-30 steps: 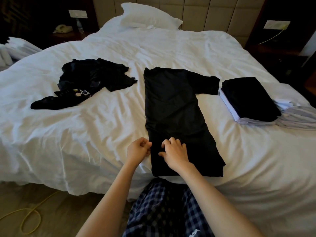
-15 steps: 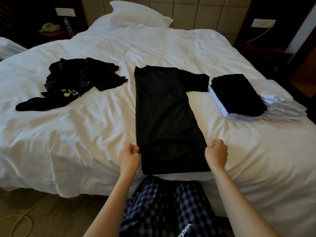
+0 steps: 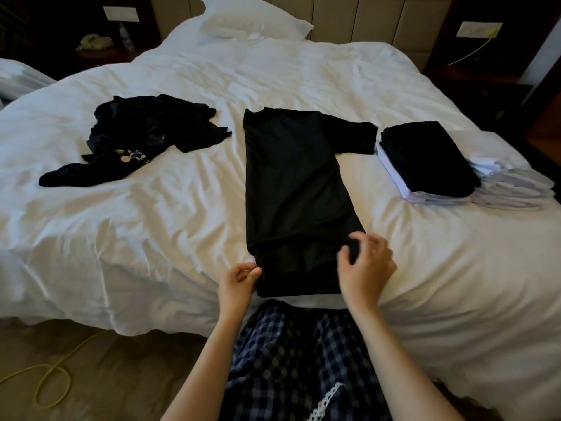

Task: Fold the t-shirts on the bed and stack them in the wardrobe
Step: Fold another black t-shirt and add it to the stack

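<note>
Bed (image 3: 151,238) t-shirt (image 3: 291,177), right hand (image 3: 365,268) now inward

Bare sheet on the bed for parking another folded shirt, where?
Free: wide strip between the crumpled dark pile and the black t-shirt; far half up to the pillow; near-right corner below the folded stack. Crowded: gap between t-shirt sleeve and stack, and the near edge where left hand and right hand work the hem.

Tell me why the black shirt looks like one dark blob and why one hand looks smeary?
In the head view, bright light on the white bed makes the black t-shirt go dark, so its creases barely show; in the same view the right hand is blurred at the fingers, the left hand sharper; the wide lens curves the bed's edges.
</note>
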`<state>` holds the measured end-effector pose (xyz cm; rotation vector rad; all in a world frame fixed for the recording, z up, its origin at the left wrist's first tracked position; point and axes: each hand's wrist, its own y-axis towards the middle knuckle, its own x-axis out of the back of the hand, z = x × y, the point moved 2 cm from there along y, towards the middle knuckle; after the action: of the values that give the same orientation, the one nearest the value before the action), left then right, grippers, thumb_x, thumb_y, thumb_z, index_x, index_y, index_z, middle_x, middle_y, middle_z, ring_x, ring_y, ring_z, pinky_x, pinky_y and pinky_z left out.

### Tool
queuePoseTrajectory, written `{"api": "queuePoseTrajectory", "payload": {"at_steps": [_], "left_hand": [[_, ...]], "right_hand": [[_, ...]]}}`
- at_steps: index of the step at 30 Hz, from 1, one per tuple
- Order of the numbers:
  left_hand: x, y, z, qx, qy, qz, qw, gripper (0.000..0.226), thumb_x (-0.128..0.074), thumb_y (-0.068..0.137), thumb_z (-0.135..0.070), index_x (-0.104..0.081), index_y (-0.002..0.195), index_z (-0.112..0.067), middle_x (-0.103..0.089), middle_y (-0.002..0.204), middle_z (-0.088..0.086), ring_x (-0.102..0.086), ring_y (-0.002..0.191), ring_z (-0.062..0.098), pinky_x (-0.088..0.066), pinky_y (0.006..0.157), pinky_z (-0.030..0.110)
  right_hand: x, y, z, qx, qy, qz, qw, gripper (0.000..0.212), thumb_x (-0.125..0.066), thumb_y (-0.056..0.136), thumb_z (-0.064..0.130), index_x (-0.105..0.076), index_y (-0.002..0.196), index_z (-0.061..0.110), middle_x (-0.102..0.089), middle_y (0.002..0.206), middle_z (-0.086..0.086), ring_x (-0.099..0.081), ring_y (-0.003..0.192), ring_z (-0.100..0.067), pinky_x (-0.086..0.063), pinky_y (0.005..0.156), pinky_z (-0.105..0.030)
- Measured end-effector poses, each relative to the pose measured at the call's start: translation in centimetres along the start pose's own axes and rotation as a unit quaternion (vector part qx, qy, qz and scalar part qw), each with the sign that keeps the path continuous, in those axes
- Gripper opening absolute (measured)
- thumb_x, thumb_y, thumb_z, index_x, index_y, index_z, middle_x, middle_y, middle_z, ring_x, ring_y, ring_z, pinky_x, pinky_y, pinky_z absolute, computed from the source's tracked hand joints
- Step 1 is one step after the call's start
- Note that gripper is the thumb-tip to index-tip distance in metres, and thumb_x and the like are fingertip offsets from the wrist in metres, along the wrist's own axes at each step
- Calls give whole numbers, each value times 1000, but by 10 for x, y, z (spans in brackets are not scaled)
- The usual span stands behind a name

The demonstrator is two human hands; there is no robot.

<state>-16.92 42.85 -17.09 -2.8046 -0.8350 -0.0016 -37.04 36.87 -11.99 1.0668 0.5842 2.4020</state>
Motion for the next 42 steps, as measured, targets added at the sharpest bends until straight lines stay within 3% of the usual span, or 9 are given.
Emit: {"api": "queuePoseTrajectory", "payload": {"at_steps": [4,9,18,22,26,30,32,37,42], "left_hand": [[0,4,0,14,32,4,999,14,-62,89,-10,-61,76,-14,-65,73,5,-62,74,21,-53,68,32],[0,3,-7,-10,90,10,996,19,-57,91,-6,-59,73,-14,-62,71,5,-60,69,19,-52,66,31],[9,2,-16,-55,77,-35,995,7,-63,88,-10,-62,86,-16,-65,79,1,-64,72,14,-52,64,17],[3,9,-19,-70,144,27,987,17,-61,89,-10,-60,76,-21,-64,76,-1,-62,76,17,-52,71,28],[-1,6,-22,-87,201,8,976,17,-49,95,-9,-55,80,-15,-56,76,-1,-50,67,7,-39,56,12],[6,-2,-8,-27,91,-7,995,27,-45,97,-8,-51,72,-14,-56,69,3,-54,67,16,-48,64,21],[7,-8,3,11,40,-9,999,27,-43,99,-11,-53,73,-12,-58,74,7,-59,73,20,-52,74,35],[1,-17,2,65,-24,-22,997,24,-38,101,-15,-51,82,-10,-58,73,6,-59,64,16,-52,54,22],[0,-24,3,40,38,-9,998,16,-56,93,-30,-47,101,-19,-62,93,2,-62,90,19,-51,86,39]], "right_hand": [[-30,-23,42,221,1,217,951,23,-57,79,37,-69,88,20,-61,89,1,-61,82,-25,-44,70,-36],[-52,-40,61,223,-123,340,905,31,-47,97,35,-55,124,22,-46,125,2,-40,119,-20,-29,98,-36],[-60,-49,65,227,-152,292,917,28,-80,71,35,-67,87,15,-61,85,-2,-61,76,-24,-46,65,-39],[-62,-51,66,247,-171,309,902,23,-51,96,29,-60,112,14,-54,114,-4,-51,107,-26,-35,89,-41],[-62,-54,65,268,-171,322,892,21,-43,100,25,-56,113,14,-51,114,-3,-49,106,-24,-32,91,-39],[-60,-56,64,234,-137,245,931,23,-83,69,26,-60,72,22,-56,72,6,-57,63,-16,-44,59,-33],[-59,-57,63,229,-134,229,937,27,-85,66,28,-58,68,24,-55,69,7,-55,59,-14,-44,56,-31],[-56,-59,61,225,-105,211,945,18,-75,76,27,-59,70,22,-56,72,5,-57,63,-17,-46,57,-34],[-40,-39,40,106,-78,145,981,20,-77,70,12,-61,83,14,-60,91,-8,-61,78,-31,-47,67,-42]]}}
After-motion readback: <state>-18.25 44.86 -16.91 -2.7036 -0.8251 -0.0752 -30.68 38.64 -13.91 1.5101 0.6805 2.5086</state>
